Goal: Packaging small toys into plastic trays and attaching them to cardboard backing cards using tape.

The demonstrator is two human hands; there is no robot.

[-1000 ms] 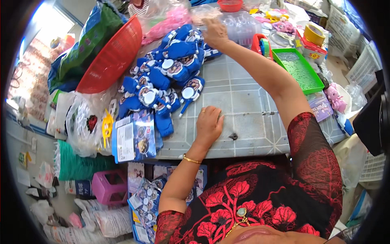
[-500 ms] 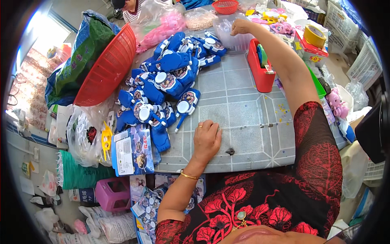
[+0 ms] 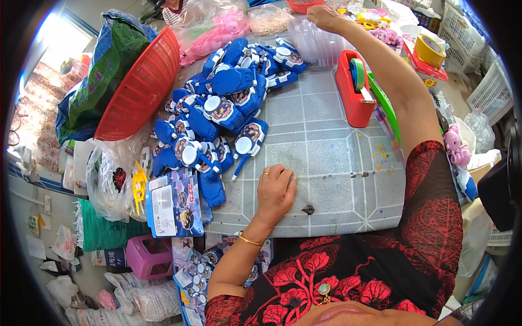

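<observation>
My left hand [image 3: 275, 193] rests on the grey table [image 3: 321, 146] near its front edge, fingers curled in and nothing visible in them. My right arm stretches to the far side, where my right hand [image 3: 326, 19] is above a stack of clear plastic trays [image 3: 315, 43], beside a red basket [image 3: 305, 4]. Its fingers look bent together; whatever they hold, if anything, is hidden. Left of centre lies a heap of blue and white toys [image 3: 220, 108] with round white caps. One such toy [image 3: 249, 142] lies at the heap's edge, nearest my left hand.
A red tape dispenser [image 3: 354, 92] stands right of centre, beside a green tray [image 3: 387, 103]. A large red basket [image 3: 144, 81] leans at the left. Printed cards [image 3: 176, 209] lie at the front left corner. A small dark piece [image 3: 308, 209] lies near my left hand.
My right hand has moved farther away, from the clear trays' near part toward the red basket. My left hand stays in place on the table. The view has shifted slightly.
</observation>
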